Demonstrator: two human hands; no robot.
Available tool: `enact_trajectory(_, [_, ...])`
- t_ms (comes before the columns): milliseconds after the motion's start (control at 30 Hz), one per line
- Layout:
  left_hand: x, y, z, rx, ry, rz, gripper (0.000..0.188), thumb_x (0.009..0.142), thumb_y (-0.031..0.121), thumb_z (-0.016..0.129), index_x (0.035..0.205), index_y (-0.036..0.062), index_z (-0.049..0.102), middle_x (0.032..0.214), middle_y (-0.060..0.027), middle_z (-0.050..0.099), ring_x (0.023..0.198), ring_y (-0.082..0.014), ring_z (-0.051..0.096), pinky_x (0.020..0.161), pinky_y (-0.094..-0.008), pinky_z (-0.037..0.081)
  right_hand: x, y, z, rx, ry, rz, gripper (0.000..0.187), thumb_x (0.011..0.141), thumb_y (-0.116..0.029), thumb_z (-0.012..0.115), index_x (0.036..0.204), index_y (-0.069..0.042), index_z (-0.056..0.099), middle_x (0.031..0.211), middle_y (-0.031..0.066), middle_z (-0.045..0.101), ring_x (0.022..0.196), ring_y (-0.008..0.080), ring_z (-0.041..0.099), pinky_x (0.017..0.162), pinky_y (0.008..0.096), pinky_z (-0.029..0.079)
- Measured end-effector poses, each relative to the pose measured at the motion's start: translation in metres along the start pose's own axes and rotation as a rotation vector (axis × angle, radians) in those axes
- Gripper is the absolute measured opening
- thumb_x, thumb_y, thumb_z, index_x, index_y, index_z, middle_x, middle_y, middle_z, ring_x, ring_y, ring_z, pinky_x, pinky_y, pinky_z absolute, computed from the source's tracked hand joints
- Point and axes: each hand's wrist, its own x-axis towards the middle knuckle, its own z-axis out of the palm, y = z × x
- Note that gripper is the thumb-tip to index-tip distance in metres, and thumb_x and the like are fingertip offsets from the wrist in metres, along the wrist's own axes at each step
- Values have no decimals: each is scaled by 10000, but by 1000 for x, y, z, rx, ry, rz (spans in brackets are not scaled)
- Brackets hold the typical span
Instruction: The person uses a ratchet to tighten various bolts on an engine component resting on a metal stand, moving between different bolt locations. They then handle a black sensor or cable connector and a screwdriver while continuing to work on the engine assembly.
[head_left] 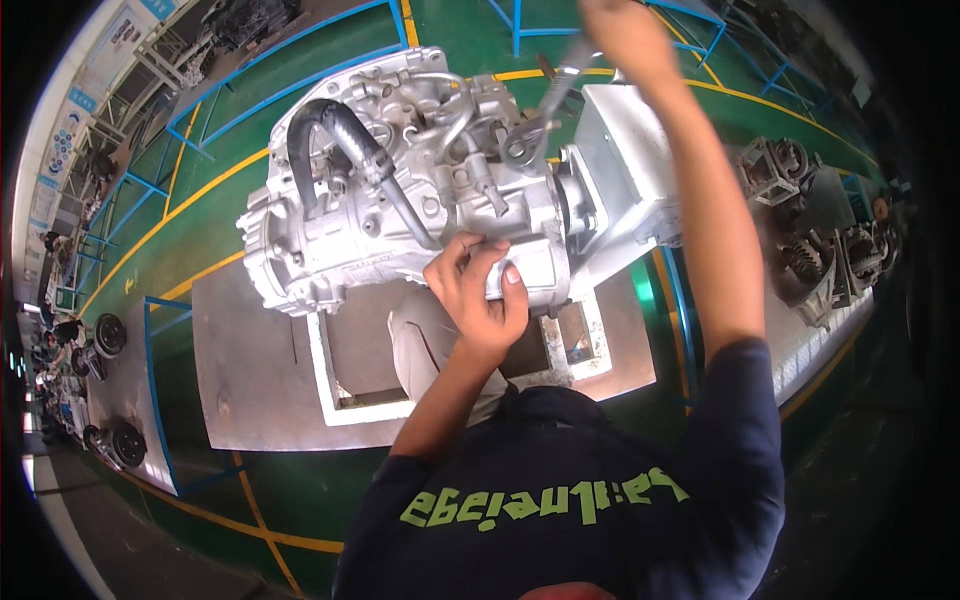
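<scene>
A large silver gearbox (340,245) lies on its side in front of me, with a black hose (345,140) curving over its top. My left hand (485,295) is closed over a pale rectangular cover (530,268) at the gearbox's near right end, thumb and fingers bent against it. High up and to the right, my right hand (630,40) is closed round the upper end of a long metal wrench (562,90). The wrench slants down to the gearbox's top right, where its ring-like lower end meets the fittings. My right fingers are partly cut off by the upper edge.
A silver upright bracket (625,160) stands at the gearbox's right end. Below is a metal workbench (250,370) with a white-edged frame (330,385). More gear parts (810,270) lie on a table to the right. Blue rails (290,55) and a green floor surround the bench.
</scene>
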Motion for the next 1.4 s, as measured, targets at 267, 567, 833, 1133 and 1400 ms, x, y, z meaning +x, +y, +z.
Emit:
enact_trajectory(267, [-1, -5, -10, 92, -17, 52, 272, 880, 154, 655, 1094, -9, 691, 1169, -210, 658, 1066, -333, 540, 948, -415, 385, -32, -199, 76, -298, -520, -619, 279, 820, -171, 650, 1017, -27, 784, 1001, 204, 752, 952, 336, 728, 854, 414, 559])
enact_trajectory(567, [0, -9, -2, 46, 31, 22, 242, 899, 138, 646, 1100, 5, 673, 1119, -155, 697, 1094, -319, 551, 970, -413, 368, -10, 11, -45, 156, 44, 50, 341, 948, -325, 559, 960, -48, 758, 724, 78, 685, 710, 164, 620, 700, 338, 495])
enact_trajectory(833, [-2, -6, 2, 19, 55, 2, 252, 894, 153, 666, 1118, 46, 707, 1190, -185, 633, 1049, -300, 468, 891, -384, 412, -118, 57, -43, 606, 331, 307, 396, 964, -384, 649, 835, -11, 684, 664, 1, 545, 600, 104, 470, 557, 295, 379])
enact_trajectory(1133, [-3, 0, 0, 43, 38, 9, 246, 927, 141, 640, 1142, 28, 680, 1210, -179, 638, 1110, -306, 505, 989, -403, 363, -200, 37, -83, 223, -33, -83, 427, 863, -392, 852, 906, -33, 626, 631, 0, 525, 584, 84, 438, 536, 273, 360])
enact_trajectory(1400, [-1, -1, -1, 41, 46, 6, 245, 916, 139, 655, 1132, 32, 694, 1209, -181, 635, 1089, -309, 497, 963, -398, 382, -244, -6, -82, -85, -62, -279, 412, 927, -209, 757, 1333, -157, 704, 816, 123, 709, 591, 273, 637, 599, 378, 512])
